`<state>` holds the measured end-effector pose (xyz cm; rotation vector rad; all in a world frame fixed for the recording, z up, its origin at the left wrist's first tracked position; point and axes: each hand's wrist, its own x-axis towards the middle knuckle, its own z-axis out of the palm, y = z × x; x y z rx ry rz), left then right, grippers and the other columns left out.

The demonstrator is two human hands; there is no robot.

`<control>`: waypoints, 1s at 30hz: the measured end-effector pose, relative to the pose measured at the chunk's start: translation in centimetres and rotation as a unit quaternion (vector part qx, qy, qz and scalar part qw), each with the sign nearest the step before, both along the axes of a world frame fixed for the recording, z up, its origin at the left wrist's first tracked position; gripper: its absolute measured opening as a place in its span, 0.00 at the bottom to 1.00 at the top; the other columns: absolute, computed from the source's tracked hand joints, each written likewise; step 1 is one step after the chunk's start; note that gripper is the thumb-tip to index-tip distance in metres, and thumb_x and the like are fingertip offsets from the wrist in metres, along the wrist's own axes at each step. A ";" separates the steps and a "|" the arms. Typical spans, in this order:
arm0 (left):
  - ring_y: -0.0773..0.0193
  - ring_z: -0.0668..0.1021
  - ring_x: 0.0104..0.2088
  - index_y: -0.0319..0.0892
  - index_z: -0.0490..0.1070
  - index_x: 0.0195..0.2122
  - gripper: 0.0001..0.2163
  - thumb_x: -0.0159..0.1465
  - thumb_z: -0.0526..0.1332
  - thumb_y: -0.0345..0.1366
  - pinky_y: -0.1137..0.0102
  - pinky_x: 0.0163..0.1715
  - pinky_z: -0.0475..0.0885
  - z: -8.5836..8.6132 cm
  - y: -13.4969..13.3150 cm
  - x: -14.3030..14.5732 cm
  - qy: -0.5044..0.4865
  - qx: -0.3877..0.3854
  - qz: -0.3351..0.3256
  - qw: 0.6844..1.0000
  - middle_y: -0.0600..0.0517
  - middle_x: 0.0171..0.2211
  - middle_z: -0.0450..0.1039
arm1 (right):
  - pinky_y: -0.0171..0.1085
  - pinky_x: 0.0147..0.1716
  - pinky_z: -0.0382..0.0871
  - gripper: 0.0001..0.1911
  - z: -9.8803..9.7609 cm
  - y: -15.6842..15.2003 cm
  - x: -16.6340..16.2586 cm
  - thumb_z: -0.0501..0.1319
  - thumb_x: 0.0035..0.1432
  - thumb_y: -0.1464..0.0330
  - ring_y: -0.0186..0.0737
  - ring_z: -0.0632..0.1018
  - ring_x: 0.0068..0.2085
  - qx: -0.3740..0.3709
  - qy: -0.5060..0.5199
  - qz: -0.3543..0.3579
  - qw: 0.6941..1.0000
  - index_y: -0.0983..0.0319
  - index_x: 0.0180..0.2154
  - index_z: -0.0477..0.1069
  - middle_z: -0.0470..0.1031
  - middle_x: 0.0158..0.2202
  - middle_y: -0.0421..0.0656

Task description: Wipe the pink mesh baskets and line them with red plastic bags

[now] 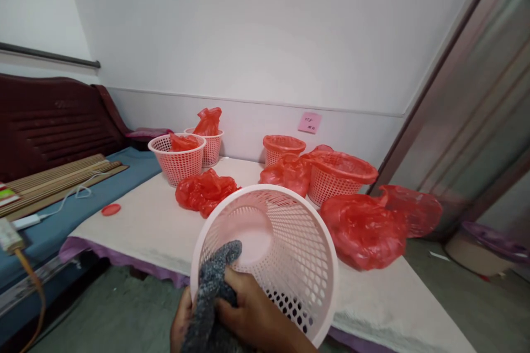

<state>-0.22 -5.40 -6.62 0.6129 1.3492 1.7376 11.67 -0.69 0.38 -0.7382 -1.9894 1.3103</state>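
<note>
A pale pink mesh basket (290, 242) is held tilted in front of the table, its open mouth facing me. A grey cloth (215, 276) hangs over its lower left rim and reaches inside. My right hand (256, 317) is closed around the cloth at the rim. My left hand (180, 322) shows only in part, behind the cloth at the basket's lower left edge, and seems to grip the rim; its fingers are hidden.
A table under a white cloth (141, 220) carries several pink baskets (178, 162), some lined with red plastic bags, and loose red bags (364, 229). A small red lid (111, 209) lies at its left edge. A blue bed (103, 187) stands left, a metal door (476, 121) right.
</note>
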 end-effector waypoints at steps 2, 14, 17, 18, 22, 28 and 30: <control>0.69 0.71 0.23 0.43 0.70 0.33 0.19 0.58 0.63 0.55 0.74 0.24 0.68 0.1 0.1 -0.3 0.011 -0.011 0.005 1.000 0.58 0.23 0.68 | 0.35 0.42 0.67 0.13 -1.0 0.3 1.1 0.57 0.52 0.74 0.39 0.76 0.41 0.070 -0.145 -0.015 0.987 0.58 0.40 0.72 0.78 0.40 0.38; 0.72 0.61 0.17 0.43 0.64 0.26 0.20 0.56 0.64 0.55 0.78 0.17 0.56 1.6 0.2 2.3 0.049 0.020 -0.011 0.999 0.61 0.16 0.59 | 0.33 0.39 0.68 0.14 -6.3 4.3 2.1 0.49 0.57 0.75 0.38 0.77 0.41 0.086 -0.243 -0.148 0.955 0.61 0.43 0.67 0.77 0.41 0.42; 0.73 0.59 0.18 0.43 0.65 0.27 0.18 0.57 0.65 0.53 0.78 0.18 0.55 1.5 0.6 2.5 0.039 0.041 -0.012 0.998 0.62 0.17 0.57 | 0.34 0.45 0.67 0.15 -6.5 3.5 0.6 0.52 0.57 0.73 0.38 0.74 0.48 0.121 -0.255 -0.159 0.946 0.59 0.47 0.65 0.73 0.47 0.42; 0.73 0.59 0.18 0.43 0.65 0.27 0.18 0.57 0.65 0.52 0.78 0.18 0.54 1.5 0.7 2.6 0.034 0.045 -0.013 0.998 0.62 0.17 0.57 | 0.35 0.47 0.66 0.17 -6.9 3.5 0.4 0.54 0.55 0.74 0.40 0.74 0.49 0.130 -0.279 -0.159 0.938 0.59 0.48 0.65 0.72 0.49 0.43; 0.72 0.61 0.19 0.43 0.65 0.26 0.18 0.56 0.65 0.53 0.78 0.19 0.56 1.3 0.5 2.8 0.043 0.035 -0.020 0.998 0.61 0.17 0.58 | 0.42 0.45 0.68 0.28 -8.9 5.0 1.9 0.60 0.45 0.78 0.46 0.76 0.46 0.110 -0.372 -0.153 0.909 0.59 0.50 0.67 0.70 0.51 0.48; 0.71 0.61 0.21 0.42 0.66 0.25 0.18 0.56 0.65 0.52 0.77 0.21 0.58 1.6 -0.1 3.2 0.088 0.032 -0.056 0.994 0.59 0.18 0.60 | 0.56 0.47 0.64 0.18 -10.8 8.3 5.6 0.51 0.55 0.79 0.58 0.73 0.50 0.069 -0.421 -0.246 0.870 0.65 0.44 0.72 0.69 0.50 0.60; 0.71 0.61 0.21 0.42 0.66 0.24 0.18 0.56 0.65 0.52 0.77 0.20 0.57 1.6 0.1 3.2 0.092 0.027 -0.057 0.994 0.59 0.18 0.59 | 0.54 0.49 0.63 0.18 -10.8 8.8 5.8 0.52 0.53 0.80 0.57 0.73 0.50 0.047 -0.392 -0.261 0.881 0.65 0.45 0.71 0.70 0.49 0.59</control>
